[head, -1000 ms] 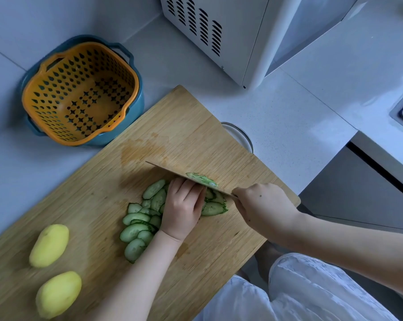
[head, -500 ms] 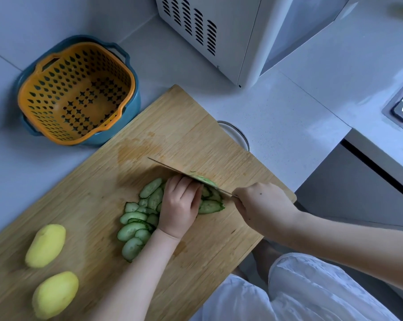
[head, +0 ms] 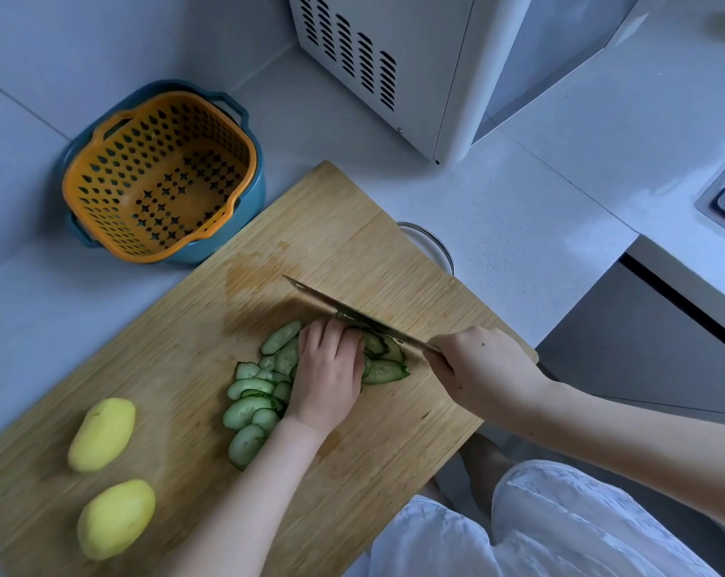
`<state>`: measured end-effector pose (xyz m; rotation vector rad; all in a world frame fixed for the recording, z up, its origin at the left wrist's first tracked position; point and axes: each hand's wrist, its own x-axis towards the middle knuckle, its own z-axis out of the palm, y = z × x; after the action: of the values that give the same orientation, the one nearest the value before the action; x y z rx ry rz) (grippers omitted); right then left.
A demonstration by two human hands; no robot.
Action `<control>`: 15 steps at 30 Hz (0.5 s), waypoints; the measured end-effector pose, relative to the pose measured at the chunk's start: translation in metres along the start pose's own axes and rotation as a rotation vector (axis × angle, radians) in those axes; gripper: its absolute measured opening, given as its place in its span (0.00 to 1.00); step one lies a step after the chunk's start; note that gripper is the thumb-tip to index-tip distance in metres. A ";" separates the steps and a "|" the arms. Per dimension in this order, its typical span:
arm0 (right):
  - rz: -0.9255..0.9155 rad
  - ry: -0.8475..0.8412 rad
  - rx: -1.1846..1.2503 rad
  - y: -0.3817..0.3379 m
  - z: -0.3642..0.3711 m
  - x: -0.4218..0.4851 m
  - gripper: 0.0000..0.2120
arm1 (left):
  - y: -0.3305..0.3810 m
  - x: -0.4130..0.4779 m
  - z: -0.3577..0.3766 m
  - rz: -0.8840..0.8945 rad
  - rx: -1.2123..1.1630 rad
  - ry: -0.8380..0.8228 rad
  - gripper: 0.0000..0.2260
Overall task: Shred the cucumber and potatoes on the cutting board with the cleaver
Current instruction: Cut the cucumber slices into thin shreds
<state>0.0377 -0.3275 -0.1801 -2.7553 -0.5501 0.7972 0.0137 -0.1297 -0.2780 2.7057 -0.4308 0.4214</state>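
Note:
A fanned row of green cucumber slices (head: 248,410) lies in the middle of the wooden cutting board (head: 165,347). My left hand (head: 329,374) presses down on the slices, its fingertips curled against the side of the cleaver (head: 331,308). My right hand (head: 483,372) grips the cleaver's handle at the board's right edge. The blade stands on edge across the far end of the slices, and a few cut pieces (head: 385,360) lie on its near side. Two peeled yellow potatoes (head: 102,433) (head: 117,518) rest on the board's left end.
An orange strainer basket (head: 160,177) sits in a blue bowl at the back left. A white appliance (head: 414,64) stands behind the board. A glass rim (head: 431,243) shows just past the board's far edge. The counter drops off at the right.
The cleaver blade has dropped lower onto the slices between the earlier frames and now. My left hand stays pressed on the cucumber.

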 end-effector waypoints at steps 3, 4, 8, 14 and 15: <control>0.010 0.003 -0.052 -0.005 -0.008 -0.014 0.12 | 0.000 0.000 0.003 0.033 0.030 0.004 0.03; 0.011 -0.004 -0.076 -0.006 -0.011 -0.019 0.11 | -0.001 -0.001 0.004 0.045 0.029 0.012 0.03; 0.034 -0.031 -0.124 -0.006 -0.016 -0.028 0.09 | -0.001 -0.002 0.004 0.054 -0.007 0.018 0.03; 0.045 -0.066 -0.098 -0.006 0.001 -0.005 0.08 | 0.000 0.002 0.003 -0.005 -0.036 -0.009 0.07; 0.043 -0.050 -0.086 -0.004 -0.001 -0.008 0.09 | 0.001 0.002 0.002 -0.012 -0.035 -0.013 0.08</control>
<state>0.0308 -0.3275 -0.1747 -2.8416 -0.5484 0.8734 0.0151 -0.1319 -0.2788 2.6776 -0.4213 0.3899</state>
